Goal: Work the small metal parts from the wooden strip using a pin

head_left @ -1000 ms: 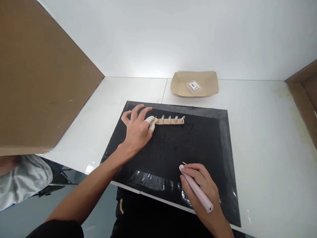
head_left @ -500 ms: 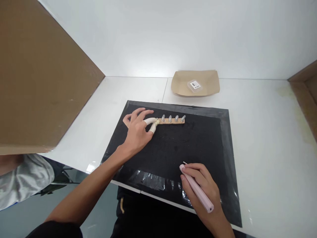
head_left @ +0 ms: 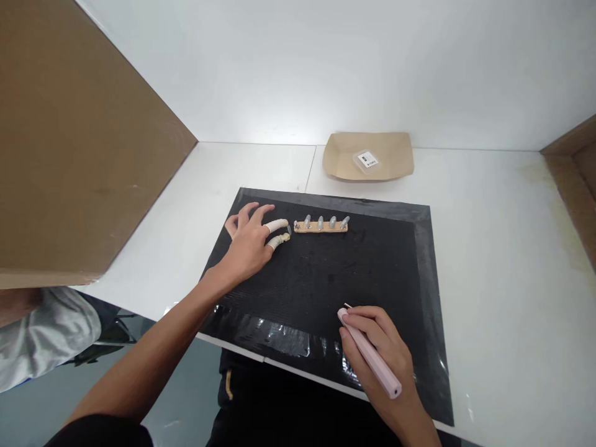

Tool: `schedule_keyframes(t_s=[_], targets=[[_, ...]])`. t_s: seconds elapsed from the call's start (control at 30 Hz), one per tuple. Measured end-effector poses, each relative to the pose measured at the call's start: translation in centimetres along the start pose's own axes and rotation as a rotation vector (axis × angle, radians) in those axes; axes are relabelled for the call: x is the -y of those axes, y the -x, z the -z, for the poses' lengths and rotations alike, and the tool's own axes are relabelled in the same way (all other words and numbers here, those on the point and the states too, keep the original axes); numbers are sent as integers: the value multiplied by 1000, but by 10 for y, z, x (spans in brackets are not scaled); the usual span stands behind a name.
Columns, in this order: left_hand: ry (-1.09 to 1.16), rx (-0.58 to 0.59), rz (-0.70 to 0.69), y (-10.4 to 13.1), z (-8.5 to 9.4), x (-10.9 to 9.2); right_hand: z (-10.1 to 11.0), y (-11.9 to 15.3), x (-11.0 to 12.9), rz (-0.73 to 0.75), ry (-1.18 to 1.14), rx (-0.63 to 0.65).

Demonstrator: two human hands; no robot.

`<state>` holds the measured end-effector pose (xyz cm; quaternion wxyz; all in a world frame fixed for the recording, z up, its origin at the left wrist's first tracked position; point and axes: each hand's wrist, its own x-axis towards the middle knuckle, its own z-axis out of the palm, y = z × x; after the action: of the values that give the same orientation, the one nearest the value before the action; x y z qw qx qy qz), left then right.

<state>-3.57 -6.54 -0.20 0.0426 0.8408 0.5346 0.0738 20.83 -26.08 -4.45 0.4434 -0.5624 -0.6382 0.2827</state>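
Note:
My left hand point(head_left: 249, 246) is over the left part of a black mat point(head_left: 372, 267), with white finger cots on its thumb and index finger. A small translucent nail tip point(head_left: 289, 230) is pinched between those two fingertips. Just right of them lies a narrow wooden strip point(head_left: 326, 228) bearing several grey, glossy nail tips point(head_left: 320, 222) in a row. A small lump shows on the strip's left end. Near the mat's front edge, my right hand point(head_left: 384, 354) is wrapped round a pink pen-shaped device point(head_left: 372, 357). A thin white tip pokes out beside its front end.
At the back of the white table point(head_left: 503, 261) stands a brown paper tray point(head_left: 391, 158) with a small labelled clear box point(head_left: 367, 161) inside. Cardboard panels flank the left point(head_left: 93, 155) and right sides. Another person's grey sleeve point(head_left: 51, 329) appears at the lower left.
My left hand has moved slightly left, off the strip's end, with the small translucent nail tip between its fingertips. The strip's left end is now uncovered. My right hand stays in place.

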Motion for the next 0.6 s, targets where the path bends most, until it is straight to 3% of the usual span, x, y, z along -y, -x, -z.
schedule_keyframes(t_s=[0.23,0.6], targets=[[-96,3,-135,-11,-4,9,0,-3,2,3,6,-8],[-39,-49,-106,-20,-10,8,-1,-2,1,12,16,-13]])
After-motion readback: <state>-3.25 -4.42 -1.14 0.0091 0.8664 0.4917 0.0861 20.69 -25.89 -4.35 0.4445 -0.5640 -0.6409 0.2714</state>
